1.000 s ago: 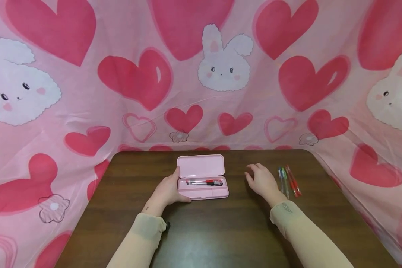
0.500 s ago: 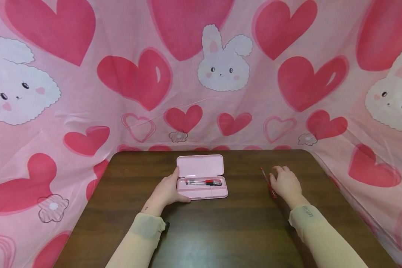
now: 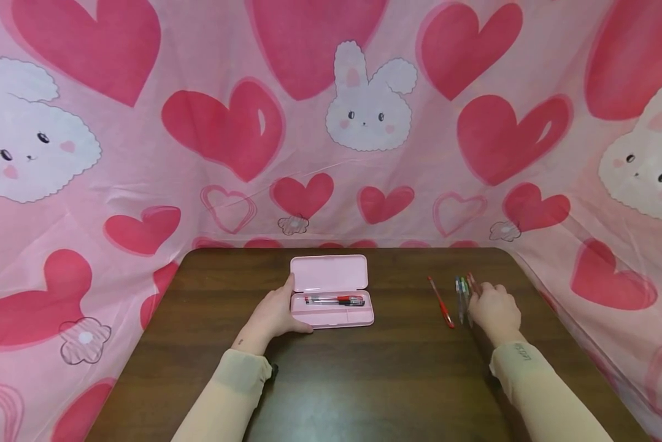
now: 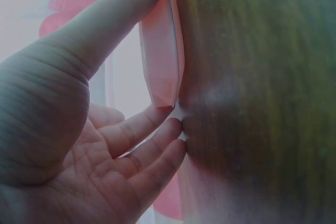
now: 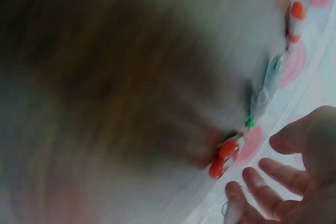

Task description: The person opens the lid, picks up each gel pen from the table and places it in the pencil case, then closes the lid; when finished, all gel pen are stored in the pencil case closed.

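A pink pencil case [image 3: 329, 273] lies with its lid up, and my left hand [image 3: 270, 316] grips its left end. In the left wrist view the thumb is on the case's [image 4: 160, 66] near side, fingers around the end. A red-capped and a black-capped pen [image 3: 335, 301] lie in the long compartment. My right hand [image 3: 496, 312] hovers at the pens, partly hiding them. Beside it are a blue-tipped pen [image 3: 459, 298], a green-tipped pen [image 3: 464, 286] and a red pen [image 3: 471, 281]. Fingers look loosely bent, holding nothing, in the right wrist view, with red pen ends [image 5: 227, 153] nearby.
A single red pen [image 3: 440, 302] lies apart, left of the other loose pens. Everything rests on a dark wooden table [image 3: 331, 380]. Pink cloth [image 3: 364, 172] with hearts and rabbits hangs behind the table and along both sides.
My right hand has moved rightward over the loose pens. One red pen has shifted left, away from the others. My left hand stays at the case.
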Demonstrator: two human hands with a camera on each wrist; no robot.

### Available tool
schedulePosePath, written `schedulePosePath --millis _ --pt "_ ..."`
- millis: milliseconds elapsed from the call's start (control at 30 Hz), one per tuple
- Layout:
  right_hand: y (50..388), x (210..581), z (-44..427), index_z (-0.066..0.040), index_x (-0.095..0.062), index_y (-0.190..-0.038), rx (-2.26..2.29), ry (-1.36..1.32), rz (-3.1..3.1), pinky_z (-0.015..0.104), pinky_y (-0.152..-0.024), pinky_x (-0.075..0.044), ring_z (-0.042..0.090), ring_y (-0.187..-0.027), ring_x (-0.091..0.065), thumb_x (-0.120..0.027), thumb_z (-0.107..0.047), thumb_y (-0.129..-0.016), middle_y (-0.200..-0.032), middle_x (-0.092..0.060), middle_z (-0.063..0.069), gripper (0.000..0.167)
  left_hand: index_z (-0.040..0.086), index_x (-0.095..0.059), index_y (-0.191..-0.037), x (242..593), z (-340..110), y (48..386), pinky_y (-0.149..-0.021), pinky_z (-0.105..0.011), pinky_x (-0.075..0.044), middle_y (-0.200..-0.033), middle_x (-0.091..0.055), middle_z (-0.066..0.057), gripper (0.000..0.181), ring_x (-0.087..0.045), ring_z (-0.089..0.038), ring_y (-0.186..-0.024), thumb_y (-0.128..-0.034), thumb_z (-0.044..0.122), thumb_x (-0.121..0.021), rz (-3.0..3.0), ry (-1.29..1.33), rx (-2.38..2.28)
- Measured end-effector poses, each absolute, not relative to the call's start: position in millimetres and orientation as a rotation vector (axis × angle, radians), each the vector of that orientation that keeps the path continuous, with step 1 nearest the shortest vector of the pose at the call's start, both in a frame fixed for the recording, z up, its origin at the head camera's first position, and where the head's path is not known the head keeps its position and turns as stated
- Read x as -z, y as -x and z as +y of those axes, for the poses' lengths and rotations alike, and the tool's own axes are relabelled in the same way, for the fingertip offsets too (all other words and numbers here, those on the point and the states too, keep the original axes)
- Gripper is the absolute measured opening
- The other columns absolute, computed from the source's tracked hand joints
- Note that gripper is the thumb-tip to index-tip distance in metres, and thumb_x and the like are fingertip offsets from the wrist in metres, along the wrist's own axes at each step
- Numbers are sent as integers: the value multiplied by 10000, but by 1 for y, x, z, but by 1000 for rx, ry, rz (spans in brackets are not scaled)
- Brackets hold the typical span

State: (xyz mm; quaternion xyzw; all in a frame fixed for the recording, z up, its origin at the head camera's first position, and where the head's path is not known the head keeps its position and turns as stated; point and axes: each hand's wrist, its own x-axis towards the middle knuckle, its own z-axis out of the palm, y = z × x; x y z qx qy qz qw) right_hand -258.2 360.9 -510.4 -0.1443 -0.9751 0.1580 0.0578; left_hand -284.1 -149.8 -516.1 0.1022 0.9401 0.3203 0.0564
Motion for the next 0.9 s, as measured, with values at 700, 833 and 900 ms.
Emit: schedulePosePath --millis 700,833,900 --pt "263 507 385 8 -695 -969 -492 538 -3130 634 -731 -581 493 -895 -678 -536 -152 -943 -1068 -698 321 228 143 -192 -1765 517 -151 284 -1243 -616 -472 -1616 -581 -188 1439 -601 -382 -1440 -663 435 -1071 2868 -328 -959" --pt "262 507 384 33 -709 -1104 -486 539 -3085 665 -756 -576 544 -937 -672 -530 -172 -957 -1109 -674 337 309 162 -186 -1767 517 -150 284 -1249 -616 -467 -1616 -581 -172 1439 -602 -373 -1432 -663 419 -1072 2860 -333 -972" --pt "263 509 382 38 -706 -1191 -490 524 -3057 687 -793 -567 585 -997 -663 -527 -186 -969 -1157 -662 344 363 172 -181 -1770 516 -150 283 -1253 -616 -464 -1627 -574 -166 1440 -598 -369 -1441 -665 418 -1071 2856 -322 -976"
